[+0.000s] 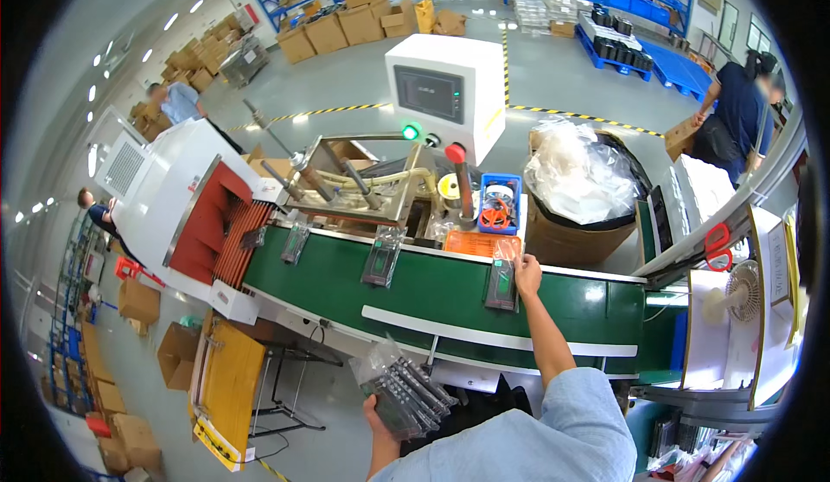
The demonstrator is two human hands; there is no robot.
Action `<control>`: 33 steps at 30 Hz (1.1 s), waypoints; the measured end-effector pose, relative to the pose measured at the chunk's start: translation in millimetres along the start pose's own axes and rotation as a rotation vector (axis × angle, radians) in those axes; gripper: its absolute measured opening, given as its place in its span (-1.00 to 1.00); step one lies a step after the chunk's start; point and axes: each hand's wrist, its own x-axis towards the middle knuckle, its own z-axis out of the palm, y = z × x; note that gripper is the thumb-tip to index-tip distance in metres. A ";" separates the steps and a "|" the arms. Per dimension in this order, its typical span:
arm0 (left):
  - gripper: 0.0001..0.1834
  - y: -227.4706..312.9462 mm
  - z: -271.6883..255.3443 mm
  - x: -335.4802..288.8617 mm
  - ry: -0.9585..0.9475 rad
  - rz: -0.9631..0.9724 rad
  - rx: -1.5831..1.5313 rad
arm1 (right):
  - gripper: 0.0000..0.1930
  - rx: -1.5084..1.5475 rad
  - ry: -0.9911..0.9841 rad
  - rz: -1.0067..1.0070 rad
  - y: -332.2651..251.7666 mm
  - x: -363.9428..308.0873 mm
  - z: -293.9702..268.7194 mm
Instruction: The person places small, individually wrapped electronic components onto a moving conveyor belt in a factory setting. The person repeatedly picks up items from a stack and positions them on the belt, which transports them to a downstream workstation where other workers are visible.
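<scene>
By the green belt [441,290], left hand [379,423] around a bagged stack [410,394]; right hand [528,276] on a packet [501,285], grip unclear.

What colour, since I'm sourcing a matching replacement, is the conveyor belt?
The conveyor belt is dark green, shown best in the head view.

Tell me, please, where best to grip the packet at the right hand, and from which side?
The packet is likely best gripped by its long right edge, from the right: it lies lengthwise across the belt, with the right hand at that edge. Clear wrap at its far end looks less firm.
</scene>
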 end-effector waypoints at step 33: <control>-0.38 -6.3 20.0 54.4 -0.087 -0.040 0.122 | -0.72 0.186 -0.047 -0.223 70.0 -41.0 -234.1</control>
